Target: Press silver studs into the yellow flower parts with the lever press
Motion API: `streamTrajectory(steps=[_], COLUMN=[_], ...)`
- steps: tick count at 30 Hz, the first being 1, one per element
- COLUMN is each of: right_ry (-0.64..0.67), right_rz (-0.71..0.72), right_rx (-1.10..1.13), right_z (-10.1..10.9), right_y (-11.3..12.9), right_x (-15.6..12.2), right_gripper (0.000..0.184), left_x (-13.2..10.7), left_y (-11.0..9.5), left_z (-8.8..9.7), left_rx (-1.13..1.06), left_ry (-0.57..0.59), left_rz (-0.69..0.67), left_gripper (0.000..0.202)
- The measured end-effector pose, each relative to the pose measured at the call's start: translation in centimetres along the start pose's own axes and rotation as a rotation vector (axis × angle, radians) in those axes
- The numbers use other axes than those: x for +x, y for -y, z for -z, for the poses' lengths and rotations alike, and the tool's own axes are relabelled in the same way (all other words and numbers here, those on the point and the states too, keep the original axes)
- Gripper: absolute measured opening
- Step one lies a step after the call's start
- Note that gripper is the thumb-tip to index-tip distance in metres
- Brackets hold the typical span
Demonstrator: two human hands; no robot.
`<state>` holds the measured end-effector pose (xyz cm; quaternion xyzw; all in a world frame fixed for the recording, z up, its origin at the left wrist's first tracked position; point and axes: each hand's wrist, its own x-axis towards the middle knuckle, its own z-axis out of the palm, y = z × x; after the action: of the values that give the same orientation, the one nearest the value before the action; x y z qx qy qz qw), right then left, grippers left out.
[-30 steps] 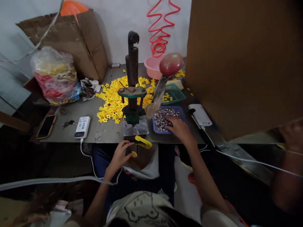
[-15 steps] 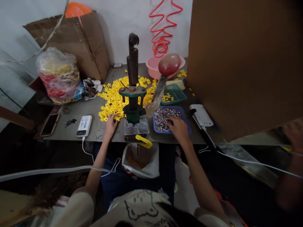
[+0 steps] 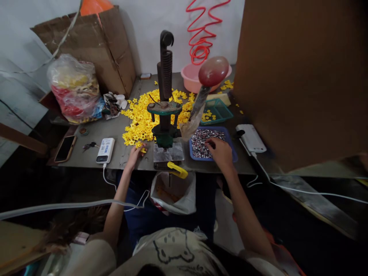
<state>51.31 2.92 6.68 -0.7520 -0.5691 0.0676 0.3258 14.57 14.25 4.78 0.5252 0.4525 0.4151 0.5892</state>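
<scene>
The left hand (image 3: 133, 157) is resting at the near left edge of the pile of yellow pieces (image 3: 139, 119), its thumb and fingers closing narrowly on a yellow piece (image 3: 143, 150). The right hand (image 3: 222, 153) is hanging over the near right part of the blue tray (image 3: 234, 154), thumb and forefinger almost meeting above the small shiny bits (image 3: 200, 143); whether they are pinching one, I cannot tell. Between the hands a green hand press (image 3: 163, 137) is standing on the table (image 3: 116, 130), its lever with the red ball knob (image 3: 213, 71) leaning up to the right. The yellow pile is spreading to the left of the press and behind it, while the tray is lying to its right. A yellow strip (image 3: 177, 170) is jutting out at the press's near side, and below it a white bag (image 3: 188, 201) is gaping open. Farther back on the right, a green basket (image 3: 225, 115) is holding a few yellow pieces, and a pink basin (image 3: 188, 78) is sitting behind it. On the left, a white power bank (image 3: 105, 150) is lying between the left hand and a phone (image 3: 65, 148)
</scene>
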Motion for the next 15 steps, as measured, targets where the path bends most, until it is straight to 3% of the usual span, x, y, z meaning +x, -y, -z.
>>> streamTrajectory(steps=[8,15], right_ry=[-0.117,-0.120], right_rz=[0.024,-0.105], right_rx=[-0.022,0.205], right_z=[-0.4,0.2], right_y=[-0.4,-0.3], right_x=[-0.1,0.0], right_gripper=[0.027,0.022], left_x=[0.9,0.6], left_y=[0.2,0.0], left_z=[-0.7,-0.9], left_rx=[0.033,0.396], left_ry=[0.005,-0.019], left_rz=[0.006,-0.235], left_gripper=[0.037,0.053])
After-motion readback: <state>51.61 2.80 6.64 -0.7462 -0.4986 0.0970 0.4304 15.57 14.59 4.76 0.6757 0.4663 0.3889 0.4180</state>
